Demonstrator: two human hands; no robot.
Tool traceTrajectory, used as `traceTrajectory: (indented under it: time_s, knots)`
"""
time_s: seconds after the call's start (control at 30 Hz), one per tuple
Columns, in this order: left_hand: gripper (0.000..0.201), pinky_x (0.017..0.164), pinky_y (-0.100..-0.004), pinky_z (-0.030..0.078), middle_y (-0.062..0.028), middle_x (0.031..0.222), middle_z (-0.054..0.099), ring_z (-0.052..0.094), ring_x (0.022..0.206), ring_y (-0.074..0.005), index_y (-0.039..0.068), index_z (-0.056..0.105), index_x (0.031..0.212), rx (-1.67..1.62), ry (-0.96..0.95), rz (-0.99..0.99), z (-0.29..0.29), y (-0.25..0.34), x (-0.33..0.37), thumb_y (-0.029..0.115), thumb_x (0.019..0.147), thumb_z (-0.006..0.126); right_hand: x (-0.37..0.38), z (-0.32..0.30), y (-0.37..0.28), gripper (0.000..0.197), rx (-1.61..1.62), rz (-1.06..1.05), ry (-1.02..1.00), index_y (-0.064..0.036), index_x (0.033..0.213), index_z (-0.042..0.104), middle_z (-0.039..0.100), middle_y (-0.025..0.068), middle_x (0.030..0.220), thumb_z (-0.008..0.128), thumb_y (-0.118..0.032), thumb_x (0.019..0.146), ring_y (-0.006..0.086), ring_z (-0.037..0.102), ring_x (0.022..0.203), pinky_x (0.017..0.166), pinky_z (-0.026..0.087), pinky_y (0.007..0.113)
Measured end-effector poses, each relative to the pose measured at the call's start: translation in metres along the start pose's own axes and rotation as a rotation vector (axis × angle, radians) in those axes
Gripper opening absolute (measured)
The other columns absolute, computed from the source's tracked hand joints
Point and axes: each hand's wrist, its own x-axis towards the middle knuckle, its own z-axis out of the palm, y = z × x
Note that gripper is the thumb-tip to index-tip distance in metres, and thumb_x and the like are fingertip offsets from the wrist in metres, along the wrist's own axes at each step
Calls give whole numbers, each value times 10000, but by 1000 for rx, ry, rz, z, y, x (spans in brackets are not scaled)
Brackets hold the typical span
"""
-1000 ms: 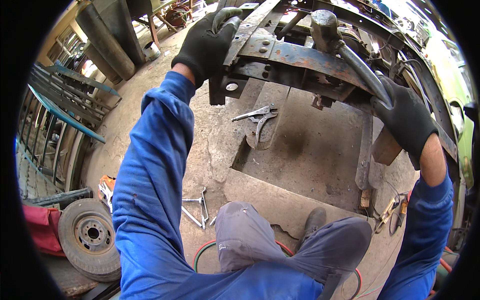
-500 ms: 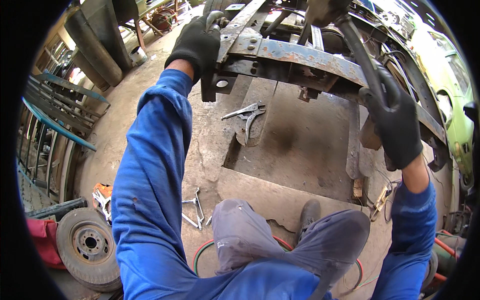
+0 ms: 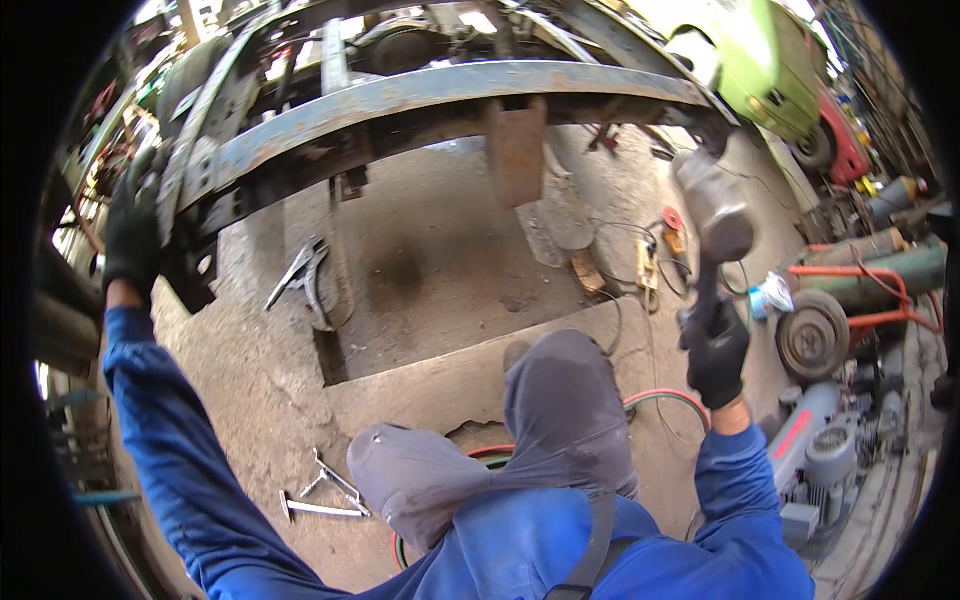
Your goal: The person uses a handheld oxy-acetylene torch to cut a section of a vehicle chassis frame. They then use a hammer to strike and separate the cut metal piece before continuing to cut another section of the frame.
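Note:
My right hand [image 3: 717,350], in a black glove, is closed round the handle of a hammer. The hammer [image 3: 722,215] stands upright with its heavy rounded steel head above the fist, slightly smeared by motion. It is just in front of the right end of a rusty blue-grey vehicle chassis frame [image 3: 440,85]. My left hand [image 3: 133,225], also black-gloved, grips the frame's left corner; its fingertips are partly blurred. Locking pliers [image 3: 302,280] lie on the concrete below the crossmember. A rusty rectangular bracket [image 3: 516,150] hangs beneath the crossmember's middle.
Several metal hand tools [image 3: 325,507] lie by my left knee. Red and green hoses [image 3: 668,397] loop over the floor. At the right are a wheeled gas-cylinder trolley [image 3: 905,285] and a grey motor-driven machine [image 3: 815,430]. A green car [image 3: 765,70] stands beyond the frame.
My view has turned to the right. The hammer has come away from the frame, its head now up above my right fist. My left hand stays at the frame's left corner.

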Motion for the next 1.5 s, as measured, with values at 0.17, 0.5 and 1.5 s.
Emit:
traceTrajectory:
  time_s: [0.17,0.5,1.5]
  knots:
    - [451,1256,-385,394,-137,1561,633,562,1474,-265,57,576,1575,-791,-81,-416,13,-12,-3,138,1135,520,-78,-12,105,265,-179,448,-69,-43,1197,710,652,6,787,752,-150,958,81,595,602,552,488,272]
    - [464,1277,-397,374,-136,1599,595,533,1501,-273,50,537,1600,-712,-152,-388,14,-27,-12,149,1147,504,-147,60,284,363,-827,810,-384,-84,1189,773,784,241,1167,664,-296,915,424,754,1134,987,592,520]
    - [413,1069,-493,555,-247,1281,757,720,1208,-437,193,731,1373,-561,-271,-578,-63,46,46,224,973,632,177,185,-204,540,-219,-1084,-27,-44,1462,655,719,245,1331,696,-371,1033,431,692,1218,1075,526,503]
